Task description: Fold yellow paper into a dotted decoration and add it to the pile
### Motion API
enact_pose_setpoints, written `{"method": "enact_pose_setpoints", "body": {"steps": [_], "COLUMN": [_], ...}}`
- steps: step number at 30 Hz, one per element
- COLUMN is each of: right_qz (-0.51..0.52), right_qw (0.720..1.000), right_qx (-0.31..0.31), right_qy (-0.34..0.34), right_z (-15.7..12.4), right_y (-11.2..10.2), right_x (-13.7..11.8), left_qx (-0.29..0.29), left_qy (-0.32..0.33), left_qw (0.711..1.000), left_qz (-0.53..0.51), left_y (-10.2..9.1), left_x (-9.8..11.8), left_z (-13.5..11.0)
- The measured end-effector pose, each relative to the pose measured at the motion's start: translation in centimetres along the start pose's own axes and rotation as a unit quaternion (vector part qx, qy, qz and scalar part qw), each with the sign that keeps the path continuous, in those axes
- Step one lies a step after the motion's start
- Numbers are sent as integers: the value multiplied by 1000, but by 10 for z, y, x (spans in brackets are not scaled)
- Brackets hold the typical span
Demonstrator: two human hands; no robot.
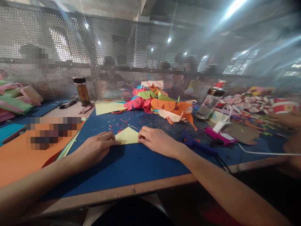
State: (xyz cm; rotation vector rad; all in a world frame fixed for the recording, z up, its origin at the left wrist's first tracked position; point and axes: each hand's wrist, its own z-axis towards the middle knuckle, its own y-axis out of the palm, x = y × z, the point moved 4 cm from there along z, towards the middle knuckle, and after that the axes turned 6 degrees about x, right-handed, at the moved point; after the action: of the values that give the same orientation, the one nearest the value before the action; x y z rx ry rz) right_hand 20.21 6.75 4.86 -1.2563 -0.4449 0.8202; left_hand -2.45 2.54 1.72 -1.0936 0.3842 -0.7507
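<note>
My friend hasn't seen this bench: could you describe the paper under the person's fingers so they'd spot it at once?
On the blue tabletop, look short of the heap of colourful paper shapes. Between the left hand and the right hand lies a pale yellow paper triangle, pointing away from the person. Unlike the yellow sheet farther back, it is touched by both hands.

Hazy, streaked glare from overhead light (235,7)

Room on tabletop (136,163) nearer than yellow paper (128,137); cutout heap (154,102) blocks beyond; glue gun (198,144) obstructs right
</note>
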Motion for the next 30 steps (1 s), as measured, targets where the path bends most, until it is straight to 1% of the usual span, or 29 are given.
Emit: {"method": "enact_pose_setpoints", "body": {"steps": [3,6,10,14,22,26,30], "right_qz": [13,37,49,49,49,36,30], "right_qw": [1000,998,995,995,993,993,993], "right_qx": [13,32,35,48,48,49,47], "right_qy": [-24,-42,-73,-74,-91,-99,-101], "right_z": [4,5,4,4,7,7,7], "right_y": [8,11,14,15,16,16,16], "right_x": [-4,-4,-7,-8,-9,-9,-10], "left_qx": [7,2,-4,3,0,2,-9], "left_qy": [5,3,-3,-4,-5,5,15], "left_qw": [1000,1000,1000,1000,1000,999,998], "left_qz": [8,10,2,5,13,32,66], "left_y": [-1,-1,-2,-2,-5,-5,-5], "left_x": [1,3,4,3,7,11,15], "left_z": [1,1,2,2,3,4,7]}}
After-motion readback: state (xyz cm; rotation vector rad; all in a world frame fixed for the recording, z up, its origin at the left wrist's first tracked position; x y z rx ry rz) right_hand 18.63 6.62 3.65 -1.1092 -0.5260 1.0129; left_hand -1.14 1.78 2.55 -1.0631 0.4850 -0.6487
